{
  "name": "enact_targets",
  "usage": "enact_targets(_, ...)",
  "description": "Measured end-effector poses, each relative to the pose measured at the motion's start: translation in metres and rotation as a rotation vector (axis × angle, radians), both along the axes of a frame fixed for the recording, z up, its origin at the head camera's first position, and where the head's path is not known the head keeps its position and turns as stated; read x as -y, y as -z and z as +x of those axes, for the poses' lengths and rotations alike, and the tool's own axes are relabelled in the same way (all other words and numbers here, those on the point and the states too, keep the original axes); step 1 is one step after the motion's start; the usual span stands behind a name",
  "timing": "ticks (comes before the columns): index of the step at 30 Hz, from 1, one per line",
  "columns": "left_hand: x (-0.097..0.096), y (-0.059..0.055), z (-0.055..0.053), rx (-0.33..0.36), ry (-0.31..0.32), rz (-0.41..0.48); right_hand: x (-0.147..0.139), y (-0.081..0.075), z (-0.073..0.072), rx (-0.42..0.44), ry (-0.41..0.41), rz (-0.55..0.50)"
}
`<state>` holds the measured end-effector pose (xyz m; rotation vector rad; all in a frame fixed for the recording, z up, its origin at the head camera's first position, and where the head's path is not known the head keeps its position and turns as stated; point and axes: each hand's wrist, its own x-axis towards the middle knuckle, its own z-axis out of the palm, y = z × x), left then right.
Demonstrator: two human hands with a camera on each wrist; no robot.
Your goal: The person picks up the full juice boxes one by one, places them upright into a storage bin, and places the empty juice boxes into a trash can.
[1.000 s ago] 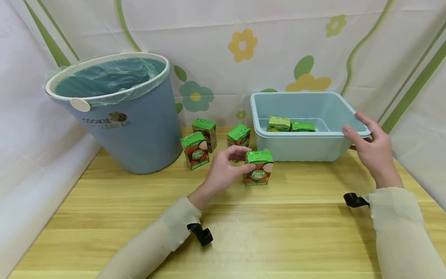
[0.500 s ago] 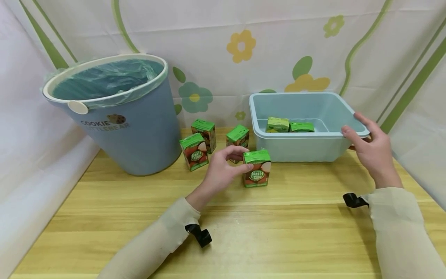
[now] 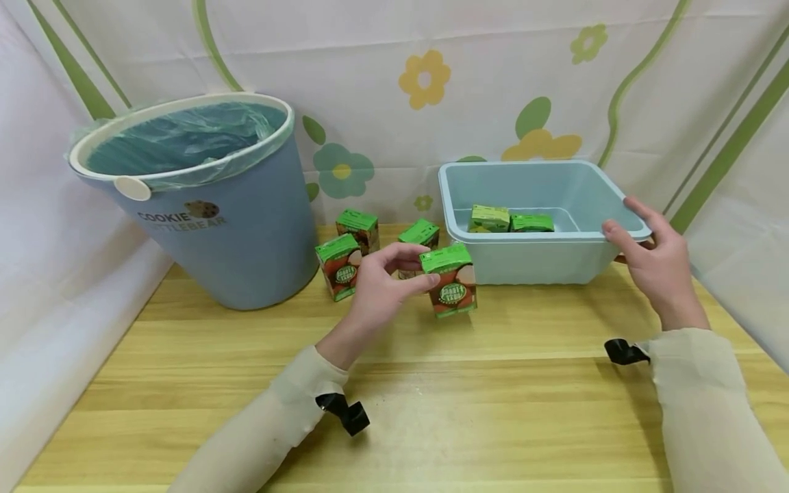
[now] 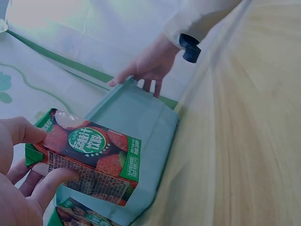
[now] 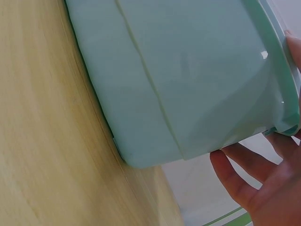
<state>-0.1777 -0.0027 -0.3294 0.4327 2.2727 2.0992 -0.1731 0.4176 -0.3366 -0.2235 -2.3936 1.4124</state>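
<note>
The left hand (image 3: 379,284) pinches a boxy carton (image 3: 454,287), tilted before the smooth tub (image 3: 530,263) — its fingers partly hide a second carton (image 3: 420,233); the right hand (image 3: 662,263) grips the tub's rim — lower fingers mostly hidden from above.

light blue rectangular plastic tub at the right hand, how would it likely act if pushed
The light blue rectangular plastic tub looks fairly stiff, given its moulded rim. Its broad, low shape suggests sliding rather than tipping. The two green-topped drink cartons inside might shift, with bare space beside them.
</note>
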Motion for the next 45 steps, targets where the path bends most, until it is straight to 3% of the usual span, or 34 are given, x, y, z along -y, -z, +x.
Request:
enact_targets(5, 0.003, -0.009, 0.002, 0.043, -0.001, 0.096, 0.003, -0.001, -0.001, 0.006, 0.005, -0.003)
enact_targets(14, 0.002, -0.021, 0.005, 0.050, 0.009, 0.156, 0.002, 0.000, 0.000, 0.008, 0.006, -0.022)
enact_targets(21, -0.002, -0.034, 0.005, 0.087, 0.031, 0.324, 0.000, 0.000, 0.001, 0.011, 0.012, -0.012)
enact_targets(32, -0.010, -0.054, -0.007, 0.105, 0.021, 0.432, 0.008, -0.001, -0.001, 0.011, 0.007, -0.015)
enact_targets(38, -0.020, -0.062, -0.012, 0.089, 0.034, 0.487, 0.009, -0.001, -0.001, 0.011, -0.001, -0.016)
enact_targets(45, -0.039, -0.070, -0.021, 0.046, 0.006, 0.492, 0.008, -0.002, 0.002, 0.012, 0.005, -0.015)
